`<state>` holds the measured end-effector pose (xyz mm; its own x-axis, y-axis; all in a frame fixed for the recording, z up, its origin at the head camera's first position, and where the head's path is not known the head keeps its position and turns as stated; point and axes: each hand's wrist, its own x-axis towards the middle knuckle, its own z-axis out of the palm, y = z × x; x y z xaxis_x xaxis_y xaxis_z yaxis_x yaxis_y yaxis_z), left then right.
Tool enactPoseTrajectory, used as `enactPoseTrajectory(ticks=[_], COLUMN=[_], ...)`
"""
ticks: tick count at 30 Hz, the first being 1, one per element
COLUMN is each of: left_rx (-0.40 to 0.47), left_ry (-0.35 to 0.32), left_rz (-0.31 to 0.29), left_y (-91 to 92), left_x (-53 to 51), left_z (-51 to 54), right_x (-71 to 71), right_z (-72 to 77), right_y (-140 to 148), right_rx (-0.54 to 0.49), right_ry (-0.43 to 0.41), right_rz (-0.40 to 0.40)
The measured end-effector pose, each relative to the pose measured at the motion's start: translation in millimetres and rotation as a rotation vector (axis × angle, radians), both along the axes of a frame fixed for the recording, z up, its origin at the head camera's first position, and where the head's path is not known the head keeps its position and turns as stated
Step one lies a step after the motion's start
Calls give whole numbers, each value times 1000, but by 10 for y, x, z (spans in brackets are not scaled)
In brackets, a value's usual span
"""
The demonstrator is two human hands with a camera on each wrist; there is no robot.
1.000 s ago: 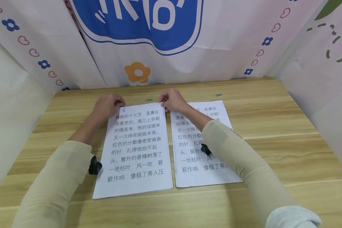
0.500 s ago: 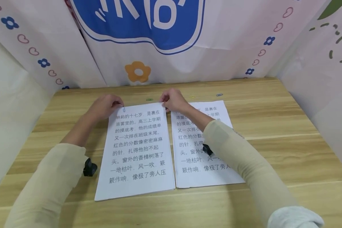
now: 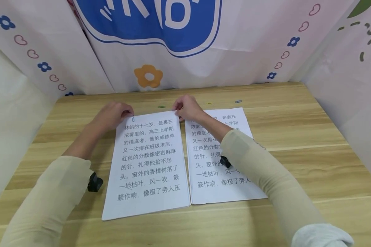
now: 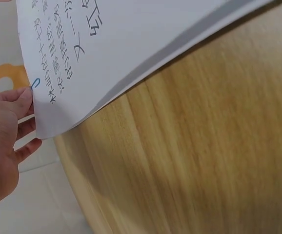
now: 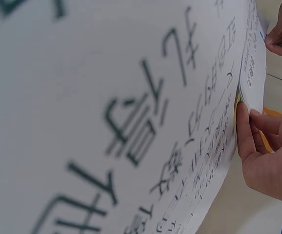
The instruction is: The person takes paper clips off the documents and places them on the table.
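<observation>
The left printed paper stack lies on the wooden table with a blue paper clip at its top left edge. My left hand pinches that paper clip at the sheet's edge; the left wrist view shows thumb and finger meeting at the clip's outer end, while the looped end lies over the print. At the stack's top right corner, my right hand holds the sheets between thumb and fingers. A second printed stack lies just to the right, partly covered by my right forearm.
Behind the stacks lie a green paper clip, a yellow paper clip and another blue paper clip. A printed cloth backdrop rises at the table's far edge, with white side walls left and right.
My left forearm has swung slightly outward to the left, its fingers staying at the clip. The left stack's lower edge has shifted a little toward me. My right hand has hardly moved.
</observation>
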<state>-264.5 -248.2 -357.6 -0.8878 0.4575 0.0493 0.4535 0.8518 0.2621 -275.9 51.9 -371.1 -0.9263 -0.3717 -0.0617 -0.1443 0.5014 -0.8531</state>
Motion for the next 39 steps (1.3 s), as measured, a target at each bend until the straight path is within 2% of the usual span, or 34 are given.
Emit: enactPoseTrajectory(ticks=[5,11,19,25,31,39], left_rx=[15,23,28,54,115,198], left_ry=[-11,-29,-4,-30,-52,-134], left_rz=[-32,-39,-50,3,44,163], left_y=[-14,-9,-10,8,20,19], left_x=[-3,4,0,16,18,14], left_z=[4,10,-20,-27,-51,-69], right_x=[2,6,17,13,23,35], right_z=[-1,4,21,18,21,35], right_y=[2,2,2,-1,-2,-11], right_rx=[-1,1,-4,-1,-13,-5], right_ry=[3,-6,-19,-22,-22,-19], right_rz=[3,5,8,9,19,12])
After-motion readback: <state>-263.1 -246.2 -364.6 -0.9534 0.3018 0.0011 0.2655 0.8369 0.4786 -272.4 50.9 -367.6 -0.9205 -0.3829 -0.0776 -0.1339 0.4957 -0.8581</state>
